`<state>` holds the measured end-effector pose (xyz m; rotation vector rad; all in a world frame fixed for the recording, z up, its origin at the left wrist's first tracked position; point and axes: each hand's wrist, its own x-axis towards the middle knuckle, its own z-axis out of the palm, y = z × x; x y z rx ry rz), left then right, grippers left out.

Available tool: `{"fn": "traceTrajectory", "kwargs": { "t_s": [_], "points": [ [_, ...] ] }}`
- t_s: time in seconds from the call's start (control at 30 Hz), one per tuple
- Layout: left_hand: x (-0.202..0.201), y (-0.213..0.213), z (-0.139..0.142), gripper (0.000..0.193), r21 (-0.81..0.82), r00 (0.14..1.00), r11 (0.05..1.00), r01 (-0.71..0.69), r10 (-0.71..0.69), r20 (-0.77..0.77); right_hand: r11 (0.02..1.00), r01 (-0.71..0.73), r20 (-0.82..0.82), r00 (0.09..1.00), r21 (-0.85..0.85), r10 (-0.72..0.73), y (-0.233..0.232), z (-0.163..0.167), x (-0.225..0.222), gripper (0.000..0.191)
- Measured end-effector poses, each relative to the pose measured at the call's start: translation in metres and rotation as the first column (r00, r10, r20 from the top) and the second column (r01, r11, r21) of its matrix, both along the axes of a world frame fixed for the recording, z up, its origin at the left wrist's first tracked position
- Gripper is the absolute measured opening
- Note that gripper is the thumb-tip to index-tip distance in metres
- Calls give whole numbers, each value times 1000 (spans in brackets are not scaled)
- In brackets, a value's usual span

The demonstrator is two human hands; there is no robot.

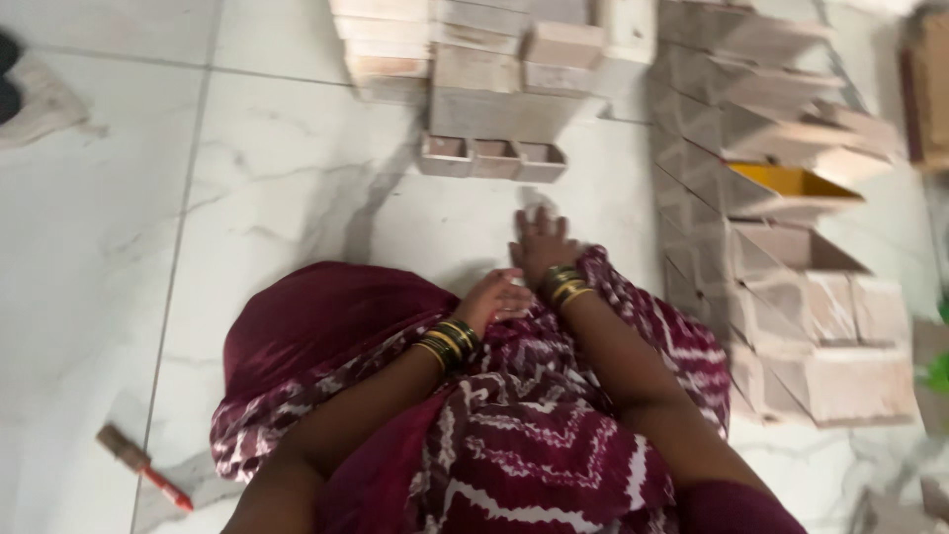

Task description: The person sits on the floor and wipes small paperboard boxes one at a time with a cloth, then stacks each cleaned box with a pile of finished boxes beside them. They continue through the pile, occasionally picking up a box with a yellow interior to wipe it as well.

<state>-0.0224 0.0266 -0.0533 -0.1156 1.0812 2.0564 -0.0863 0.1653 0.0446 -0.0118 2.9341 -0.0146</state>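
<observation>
I sit on a pale marble floor (277, 188) with maroon patterned cloth (534, 415) over my lap. My left hand (496, 297) rests curled on that cloth near my knee, bangles on the wrist, with nothing visible in it. My right hand (540, 242) lies flat with its fingers spread, reaching past the cloth's edge onto the floor. A small three-compartment wooden box (491, 158) sits on the floor just beyond the right hand, apart from it.
Stacks of unfinished wooden boxes (494, 49) stand at the back. More open wooden boxes (781, 247) are piled along the right, one yellow inside (791, 181). A red-handled brush (141, 465) lies on the floor at lower left.
</observation>
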Motion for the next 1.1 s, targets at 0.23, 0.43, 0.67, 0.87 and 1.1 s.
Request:
{"fn": "traceTrajectory", "kwargs": {
  "t_s": [0.23,0.43,0.67,0.87,1.1],
  "points": [
    [2,-5,7,52,-7,999,1000,-6,5,-40,978,90,127,990,-188,-67,18,-5,21,40],
    [6,-6,19,50,-53,999,999,7,-10,-52,881,328,-186,895,-341,-405,77,65,21,36],
    [6,-5,30,48,-142,996,990,25,-36,-78,915,251,-684,609,-315,-402,203,146,103,32],
    [10,-6,29,46,-112,995,994,19,-30,-92,907,260,-827,383,-331,-411,268,176,176,23],
    [16,-10,30,44,-75,996,997,4,-11,-90,929,261,-874,343,-263,-344,275,183,182,23]
  ]
}}
